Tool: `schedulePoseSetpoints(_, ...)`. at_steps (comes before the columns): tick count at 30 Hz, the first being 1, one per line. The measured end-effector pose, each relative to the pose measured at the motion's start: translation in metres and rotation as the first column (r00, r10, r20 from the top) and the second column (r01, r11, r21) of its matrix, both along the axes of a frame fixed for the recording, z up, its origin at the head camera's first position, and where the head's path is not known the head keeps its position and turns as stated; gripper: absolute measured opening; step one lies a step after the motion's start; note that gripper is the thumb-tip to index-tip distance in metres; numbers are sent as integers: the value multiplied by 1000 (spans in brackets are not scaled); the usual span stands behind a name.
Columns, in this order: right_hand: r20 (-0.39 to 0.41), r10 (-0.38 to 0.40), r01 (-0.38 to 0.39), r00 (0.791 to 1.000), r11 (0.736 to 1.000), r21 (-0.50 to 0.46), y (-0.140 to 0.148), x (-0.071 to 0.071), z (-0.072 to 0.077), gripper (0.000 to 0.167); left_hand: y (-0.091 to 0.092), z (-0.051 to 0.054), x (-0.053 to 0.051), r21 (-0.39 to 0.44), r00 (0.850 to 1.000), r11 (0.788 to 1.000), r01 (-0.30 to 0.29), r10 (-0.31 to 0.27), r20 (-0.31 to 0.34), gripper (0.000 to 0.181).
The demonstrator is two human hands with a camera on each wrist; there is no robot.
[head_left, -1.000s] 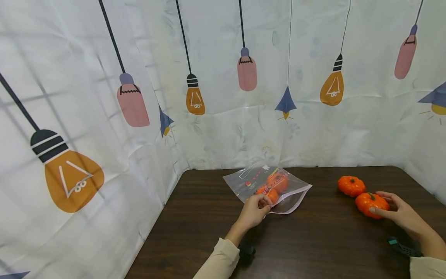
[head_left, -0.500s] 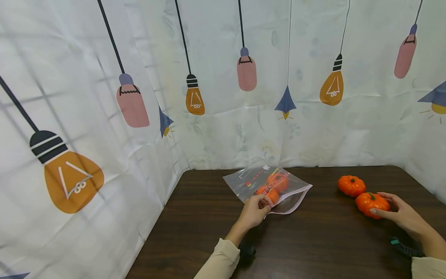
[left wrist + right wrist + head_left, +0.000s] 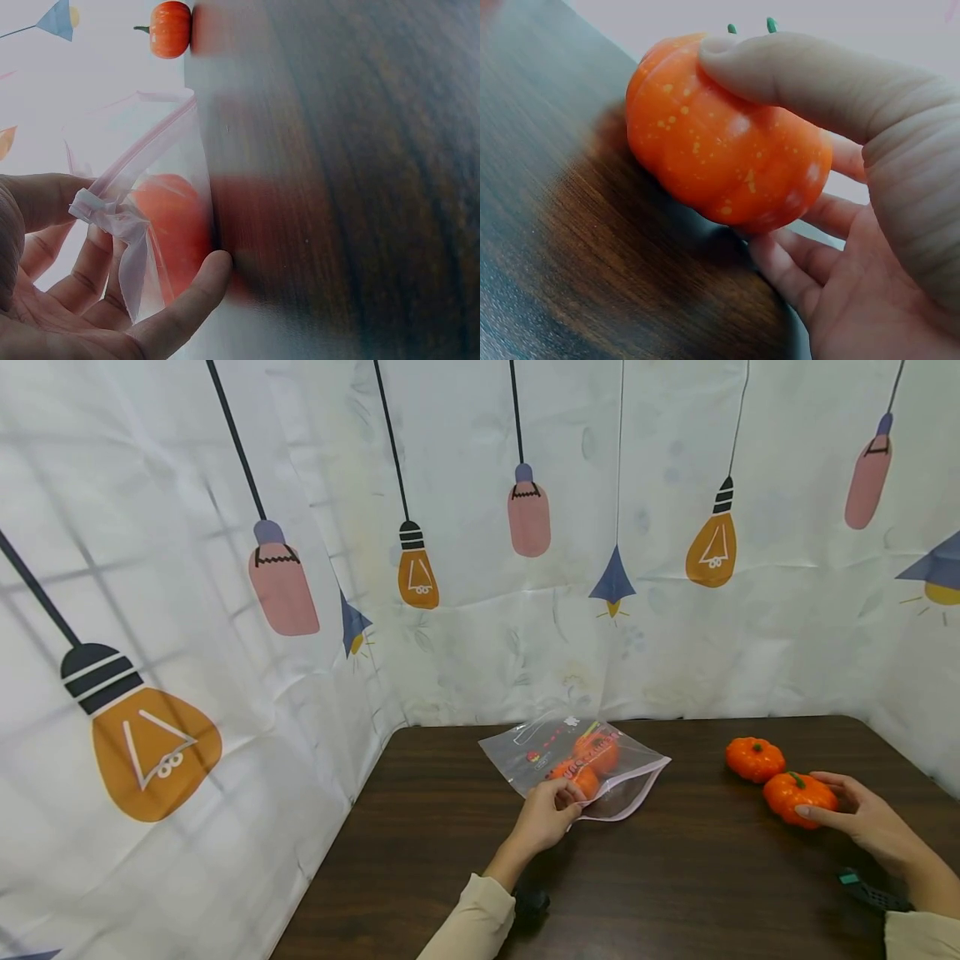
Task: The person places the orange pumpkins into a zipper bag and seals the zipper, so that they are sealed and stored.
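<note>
A clear zip bag (image 3: 517, 758) with a pink edge lies on the table, its mouth parted toward the near right. Orange toy pumpkins (image 3: 597, 750) show through its printed plastic. My left hand (image 3: 546, 814) pinches the near corner of the mouth, at the zip's end (image 3: 91, 207) in the left wrist view. On the right, my right hand (image 3: 866, 818) grips a glossy orange pumpkin (image 3: 789, 795) with a green stem, thumb on the near side. That pumpkin (image 3: 720, 142) has yellow specks in the right wrist view. Another pumpkin (image 3: 754, 760) sits just behind it.
The dark wooden table (image 3: 675, 877) runs back to a white curtain (image 3: 480, 652) printed with hanging lamps. More curtain flanks it on both sides. Black bands with devices (image 3: 870, 891) are on the wrists.
</note>
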State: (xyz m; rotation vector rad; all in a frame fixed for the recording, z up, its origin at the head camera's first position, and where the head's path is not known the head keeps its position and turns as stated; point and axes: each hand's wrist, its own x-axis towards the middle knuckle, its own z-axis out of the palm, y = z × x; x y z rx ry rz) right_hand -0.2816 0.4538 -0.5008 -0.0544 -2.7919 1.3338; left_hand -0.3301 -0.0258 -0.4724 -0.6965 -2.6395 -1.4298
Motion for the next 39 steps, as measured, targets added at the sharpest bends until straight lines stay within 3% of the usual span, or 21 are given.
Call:
schedulePoseSetpoints(15, 27, 0, 0, 1000, 1000, 4, -7, -3, 15, 85, 0, 0, 0, -12, 1000, 1000, 10, -10, 10, 4)
schedulePoseSetpoints(27, -41, 46, -48, 998, 999, -24, -22, -4, 24, 70, -1, 0, -1, -9, 1000, 1000, 7, -7, 5, 2)
schedulePoseSetpoints(39, -48, 96, -97, 994, 995, -21, -34, -6, 40, 69, -1, 1, 0, 7, 1000, 1000, 5, -5, 13, 6)
